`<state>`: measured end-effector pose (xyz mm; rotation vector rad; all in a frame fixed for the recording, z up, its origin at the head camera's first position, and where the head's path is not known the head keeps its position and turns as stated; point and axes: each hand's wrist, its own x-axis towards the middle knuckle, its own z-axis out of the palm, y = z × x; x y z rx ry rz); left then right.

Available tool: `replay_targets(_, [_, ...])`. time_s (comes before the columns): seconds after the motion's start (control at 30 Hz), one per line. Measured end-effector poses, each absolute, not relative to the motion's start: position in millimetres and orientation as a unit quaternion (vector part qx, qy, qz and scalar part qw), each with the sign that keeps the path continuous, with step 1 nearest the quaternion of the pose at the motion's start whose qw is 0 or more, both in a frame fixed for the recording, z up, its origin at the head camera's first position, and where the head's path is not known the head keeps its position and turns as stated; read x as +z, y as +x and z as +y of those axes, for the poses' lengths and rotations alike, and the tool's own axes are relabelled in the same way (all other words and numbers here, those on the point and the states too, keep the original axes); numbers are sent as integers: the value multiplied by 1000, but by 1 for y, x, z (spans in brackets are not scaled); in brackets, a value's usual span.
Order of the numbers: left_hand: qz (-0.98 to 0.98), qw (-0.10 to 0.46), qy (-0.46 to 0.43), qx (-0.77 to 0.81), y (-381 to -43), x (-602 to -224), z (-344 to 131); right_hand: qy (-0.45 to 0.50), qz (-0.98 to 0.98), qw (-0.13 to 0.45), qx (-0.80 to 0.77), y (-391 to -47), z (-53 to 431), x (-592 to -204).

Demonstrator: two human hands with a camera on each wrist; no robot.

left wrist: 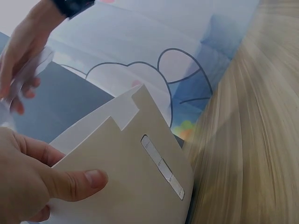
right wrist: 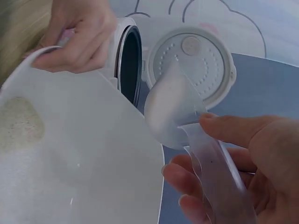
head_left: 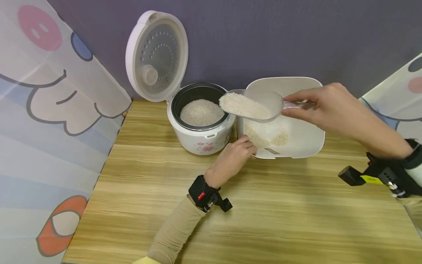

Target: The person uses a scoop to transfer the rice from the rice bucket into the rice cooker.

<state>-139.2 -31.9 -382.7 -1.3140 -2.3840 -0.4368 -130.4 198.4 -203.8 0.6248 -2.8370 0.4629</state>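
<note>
In the head view my right hand [head_left: 333,106] grips the handle of a clear plastic scoop [head_left: 275,106] heaped with white rice [head_left: 242,105]. The scoop is held over the white rice bin [head_left: 306,143], its tip reaching the rim of the rice cooker [head_left: 197,139]. My left hand [head_left: 234,154] holds the bin's near left corner, thumb on the outer wall and fingers over the rim, as the left wrist view shows. More rice [head_left: 280,138] lies on the bin's floor. Inside the cooker's dark inner pot [head_left: 182,97] is a mound of rice [head_left: 201,112].
The cooker's lid [head_left: 158,55] stands raised at the back left. Beneath everything is a wood-grain table [head_left: 263,212]. A dark grey wall [head_left: 247,40] rises behind, and cartoon-printed sheets [head_left: 49,154] flank both sides.
</note>
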Motion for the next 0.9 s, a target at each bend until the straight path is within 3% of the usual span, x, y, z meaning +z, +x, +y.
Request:
replay_targets(0.4, [-854, 189, -466, -135, -140, -383, -32, 231, -965, 85, 86, -182, 150, -189])
replay_targets(0.9, [-855, 188, -464, -133, -135, -381, -31, 253, -959, 128, 15, -193, 125, -186])
